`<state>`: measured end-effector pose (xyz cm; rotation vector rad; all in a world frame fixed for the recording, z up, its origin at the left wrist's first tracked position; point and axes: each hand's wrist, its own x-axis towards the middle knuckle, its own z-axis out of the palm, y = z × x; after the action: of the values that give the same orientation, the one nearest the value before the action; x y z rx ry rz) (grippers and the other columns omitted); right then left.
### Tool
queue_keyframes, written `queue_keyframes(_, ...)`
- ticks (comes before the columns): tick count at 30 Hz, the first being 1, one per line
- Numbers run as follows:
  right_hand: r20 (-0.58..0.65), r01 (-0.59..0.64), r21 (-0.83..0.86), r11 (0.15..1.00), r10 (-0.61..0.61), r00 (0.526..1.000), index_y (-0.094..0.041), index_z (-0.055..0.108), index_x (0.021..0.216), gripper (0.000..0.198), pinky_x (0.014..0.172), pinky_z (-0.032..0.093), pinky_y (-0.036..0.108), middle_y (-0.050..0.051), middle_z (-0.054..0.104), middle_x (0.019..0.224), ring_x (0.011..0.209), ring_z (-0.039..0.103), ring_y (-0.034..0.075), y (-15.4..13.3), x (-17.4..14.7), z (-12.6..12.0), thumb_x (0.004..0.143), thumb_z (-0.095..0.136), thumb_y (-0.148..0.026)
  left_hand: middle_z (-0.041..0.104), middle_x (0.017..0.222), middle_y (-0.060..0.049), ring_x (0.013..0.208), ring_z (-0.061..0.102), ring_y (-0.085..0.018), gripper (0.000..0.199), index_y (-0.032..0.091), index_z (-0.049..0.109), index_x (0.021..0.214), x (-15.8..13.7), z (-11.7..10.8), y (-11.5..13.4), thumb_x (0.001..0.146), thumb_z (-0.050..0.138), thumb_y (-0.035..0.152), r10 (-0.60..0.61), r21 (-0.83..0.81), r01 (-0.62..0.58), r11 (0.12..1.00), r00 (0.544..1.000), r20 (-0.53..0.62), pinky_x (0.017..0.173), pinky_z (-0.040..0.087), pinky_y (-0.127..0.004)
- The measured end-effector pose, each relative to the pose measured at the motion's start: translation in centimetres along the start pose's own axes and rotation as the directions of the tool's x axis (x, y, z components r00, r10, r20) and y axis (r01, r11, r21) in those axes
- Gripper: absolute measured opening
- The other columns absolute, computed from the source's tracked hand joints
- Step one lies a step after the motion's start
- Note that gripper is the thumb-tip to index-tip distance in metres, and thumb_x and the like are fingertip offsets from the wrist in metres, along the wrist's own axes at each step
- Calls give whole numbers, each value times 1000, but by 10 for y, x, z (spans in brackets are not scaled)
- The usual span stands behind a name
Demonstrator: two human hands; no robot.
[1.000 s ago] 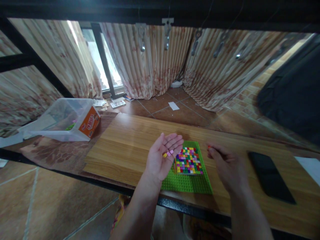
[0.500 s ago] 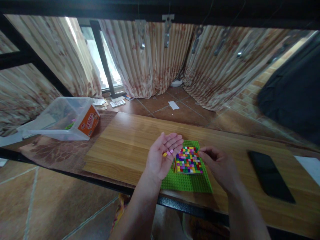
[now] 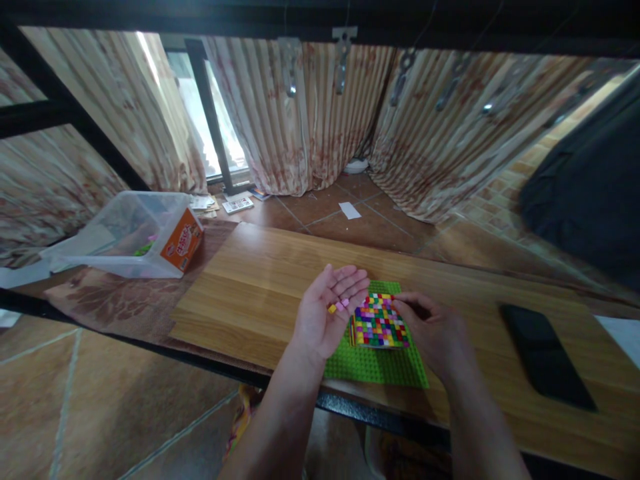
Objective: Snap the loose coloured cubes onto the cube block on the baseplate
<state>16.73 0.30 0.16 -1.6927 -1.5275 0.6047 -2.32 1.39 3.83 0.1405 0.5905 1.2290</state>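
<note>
My left hand (image 3: 325, 313) is palm up with its fingers stretched out. On it lie a few small toy bricks, pink bricks (image 3: 343, 304) and a yellow brick (image 3: 332, 309). Just right of it is a block of many-coloured bricks (image 3: 381, 323), standing on a green studded baseplate (image 3: 375, 370). My right hand (image 3: 435, 330) is closed in a pinch, fingertips at the block's upper right corner. Whatever sits between those fingertips is too small and covered to make out.
The wooden board (image 3: 250, 287) lies under the baseplate. A black phone (image 3: 545, 357) rests on the right. At the far left stands a clear plastic box (image 3: 125, 267) with an orange label and some bricks inside. A dark metal bar (image 3: 320, 37) crosses overhead.
My right hand has moved slightly left, bringing its pinched fingertips onto the block's upper right corner. My left hand keeps its pose with the bricks. The whole view has shifted slightly.
</note>
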Motion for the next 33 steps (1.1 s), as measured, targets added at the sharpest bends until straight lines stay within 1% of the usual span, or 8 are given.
queue_keyframes(5,-64,-2,-14,1000,1,998,-23,78,84,24,69,52,33,5,78,81,73,70,21,-5,-1,3,83,68,-45,78,95,-14,90,73,-19,40,8,76,90,1,-1,0,102,49,35,-3,-1,3,1000,1000,4,92,54,-30)
queue_keyframes(9,-81,1,-8,1000,-2,997,-22,78,83,25,68,53,33,5,78,80,71,70,21,-2,0,4,81,70,-46,78,93,-14,88,73,-19,40,8,76,89,1,-1,0,102,49,35,-9,-2,9,1000,1000,1,94,53,-31)
queue_keyframes(12,-65,-26,36,999,29,997,-21,78,85,28,69,54,34,6,79,83,73,71,22,2,0,3,79,72,-48,77,92,-14,87,73,-19,42,7,75,88,1,0,1,103,47,34,-9,-11,9,1000,1000,5,91,54,-30)
queue_keyframes(16,-5,-85,151,985,87,996,-21,78,89,31,73,58,36,7,80,87,77,73,23,8,2,-4,76,74,-49,77,91,-14,86,74,-19,42,7,75,88,1,0,1,103,46,33,-8,-22,8,1000,1000,-1,88,55,-30)
queue_keyframes(20,-36,-97,181,979,106,994,-21,78,89,32,75,58,38,7,80,88,78,73,23,11,5,-7,73,74,-48,78,91,-14,86,74,-19,41,7,76,88,1,0,1,103,47,33,-4,-22,4,1000,1000,-5,87,55,-30)
queue_keyframes(24,-69,-136,218,966,155,986,-19,78,90,36,74,59,38,8,80,86,77,73,23,13,8,-1,70,76,-49,78,90,-14,86,73,-18,41,7,76,88,1,0,1,103,47,33,-3,-15,3,1000,1000,-10,86,55,-29)
queue_keyframes(29,-10,-183,291,939,194,981,-19,79,89,37,76,58,36,8,80,88,80,73,23,14,11,6,70,76,-50,78,91,-14,86,74,-19,41,7,75,87,1,0,1,103,48,32,-5,-12,4,1000,1000,-19,86,55,-30)
queue_keyframes(33,3,-183,304,935,191,982,-19,79,85,37,75,58,35,7,80,86,80,73,23,13,11,5,69,77,-52,78,91,-14,86,73,-19,40,7,75,87,0,0,1,102,48,32,-5,-8,5,1000,1000,-19,87,55,-30)
